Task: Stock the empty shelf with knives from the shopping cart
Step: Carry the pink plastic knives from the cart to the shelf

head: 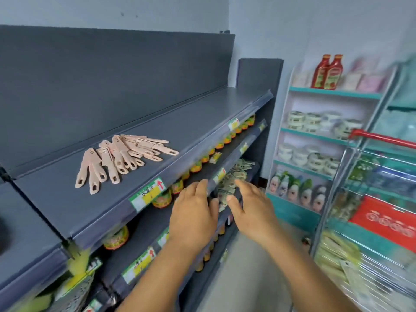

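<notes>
Several pale pink knives [122, 157] lie in a loose fanned pile on the dark grey top shelf [180, 122], handles toward the front edge. My left hand [194, 212] and my right hand [252, 208] hang in the air in front of the lower shelves, below and right of the pile, fingers relaxed and holding nothing. The shopping cart [369, 221] with a red handle stands at the right, blurred; knives inside it cannot be made out.
Jars with orange lids [195, 166] line the shelf under the top one, and small green packets [234, 179] sit lower down. A white and teal rack [315, 140] with bowls and two ketchup bottles [327, 72] stands in the corner.
</notes>
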### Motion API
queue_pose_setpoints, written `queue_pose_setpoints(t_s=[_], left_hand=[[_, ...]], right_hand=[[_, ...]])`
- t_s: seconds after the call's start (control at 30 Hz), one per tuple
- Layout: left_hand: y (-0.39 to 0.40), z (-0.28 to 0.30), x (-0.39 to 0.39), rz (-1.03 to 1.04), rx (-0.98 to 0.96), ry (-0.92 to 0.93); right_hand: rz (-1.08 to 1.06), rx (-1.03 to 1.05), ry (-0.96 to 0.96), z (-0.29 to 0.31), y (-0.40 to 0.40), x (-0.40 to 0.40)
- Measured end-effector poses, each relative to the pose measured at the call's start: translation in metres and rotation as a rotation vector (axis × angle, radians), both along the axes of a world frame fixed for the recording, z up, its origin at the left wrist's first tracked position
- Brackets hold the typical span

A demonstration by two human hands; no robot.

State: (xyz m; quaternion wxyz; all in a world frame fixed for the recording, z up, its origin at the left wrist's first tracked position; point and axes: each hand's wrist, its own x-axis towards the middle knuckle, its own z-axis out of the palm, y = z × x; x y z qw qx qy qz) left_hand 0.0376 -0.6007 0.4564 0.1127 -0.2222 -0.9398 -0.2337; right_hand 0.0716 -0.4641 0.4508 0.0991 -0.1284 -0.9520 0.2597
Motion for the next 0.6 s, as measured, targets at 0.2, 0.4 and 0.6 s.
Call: queue_pose_setpoints(t_s=[0.2, 0.4, 0.6], left_hand=[[0.052, -0.052, 0.044, -0.145, -0.07, -0.157], [0.115, -0.103, 0.091, -0.27, -0.182, -0.275], [0.192, -0.141, 0.13, -0.358, -0.206, -0.41]], right_hand=[[-0.21, -0.052, -0.13, -0.058, 0.05, 0.068], [-0.403, -0.166, -0.21, -0.117, 0.106, 0.128], [-0.472, -0.228, -0.275, -0.161, 0.178, 0.176]])
